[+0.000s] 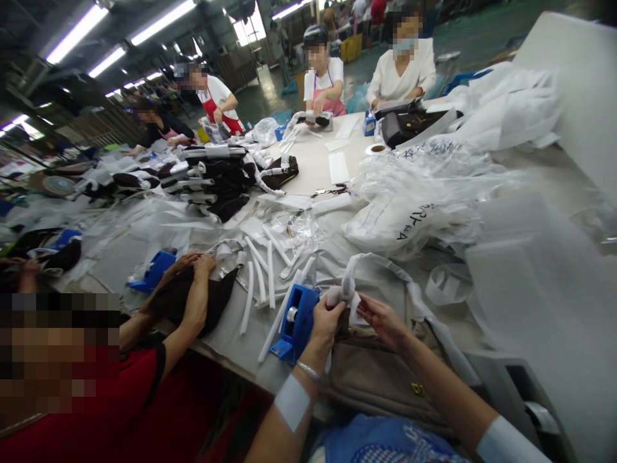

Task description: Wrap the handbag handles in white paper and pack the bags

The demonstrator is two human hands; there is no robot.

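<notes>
A brown handbag (380,370) with a small gold-coloured clasp lies in front of me at the table's near edge. Its strap (380,258) is wrapped in white padding and arches up over the bag. My left hand (328,321) pinches the white wrapping (351,297) at the strap's left end. On the other side of that wrapping is my right hand (385,319), its fingertips closed on the edge. Just left of my left hand stands a blue tape dispenser (297,321) with a white roll.
White padding strips (260,273) lie scattered ahead. Clear plastic bags (409,199) are heaped beyond, and a grey tape dispenser (523,392) stands at my right. A co-worker in red (110,399) handles a dark bag (193,302) at my left. Wrapped black bags (216,180) are piled farther off.
</notes>
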